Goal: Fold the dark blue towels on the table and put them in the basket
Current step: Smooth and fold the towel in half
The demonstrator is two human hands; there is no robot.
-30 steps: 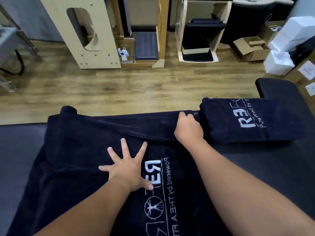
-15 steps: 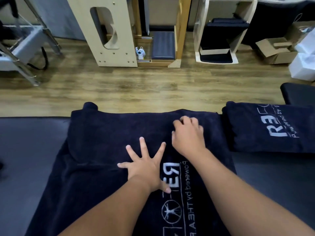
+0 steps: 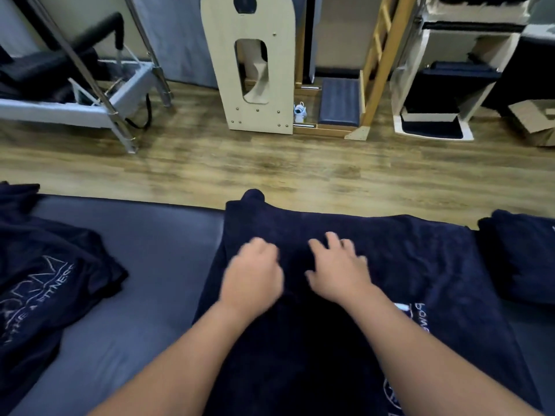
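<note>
A dark blue towel (image 3: 390,265) with white lettering lies spread across the black padded table (image 3: 156,265), directly in front of me. Both of my hands lie on its far half, close together. My left hand (image 3: 252,274) is blurred by motion, its fingers loosely bent down onto the cloth, and I see no fold pinched in it. My right hand (image 3: 339,265) rests on the towel with its fingers spread. A folded dark blue towel (image 3: 522,256) sits at the right edge. Another, rumpled dark blue towel (image 3: 45,271) with a white logo lies at the left. No basket is in view.
Beyond the table's far edge runs a wooden floor (image 3: 270,166). Behind it stand a metal-framed exercise machine (image 3: 90,94) at the left, a pale wooden panel (image 3: 255,70) in the middle, white shelving (image 3: 444,85) and a cardboard box (image 3: 534,121) at the right.
The view has swung left, bringing the rumpled towel into sight. My left hand slid forward from the logo and its fingers bent. My right hand moved left, toward the towel's middle.
</note>
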